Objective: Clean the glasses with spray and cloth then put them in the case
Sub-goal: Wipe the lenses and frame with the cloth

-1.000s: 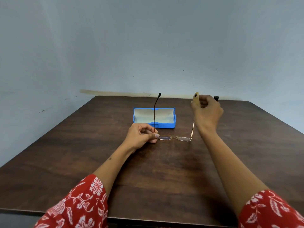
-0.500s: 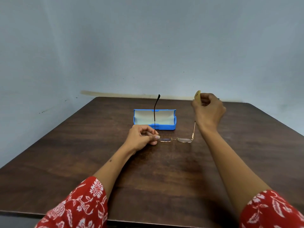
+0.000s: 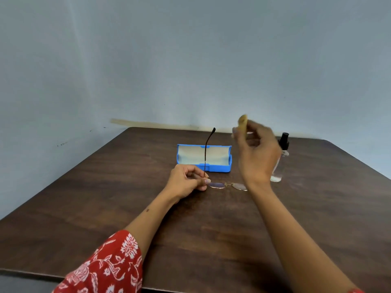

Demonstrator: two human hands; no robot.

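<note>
the dark wooden table [image 3: 105, 197] runs back to a pale wall [image 3: 190, 60], its far edge close behind the open blue case [image 3: 204, 158], its left edge slanting toward the viewer and its near edge passing under both forearms; wide bare wood lies to the left and in front of the hands. the glasses [image 3: 225, 185] rest lenses-down on the table just in front of the case, one temple standing upright across the view of the case's pale lining. the left hand [image 3: 186, 182] pinches the frame at the hinge of that temple, fingers curled. the right hand [image 3: 257, 149] hangs raised and blurred above the right lens, fingers pinching a small yellowish cloth [image 3: 242, 121]. the spray bottle [image 3: 280, 159], clear with a black cap, stands upright right of the case, partly hidden behind the right hand.
</note>
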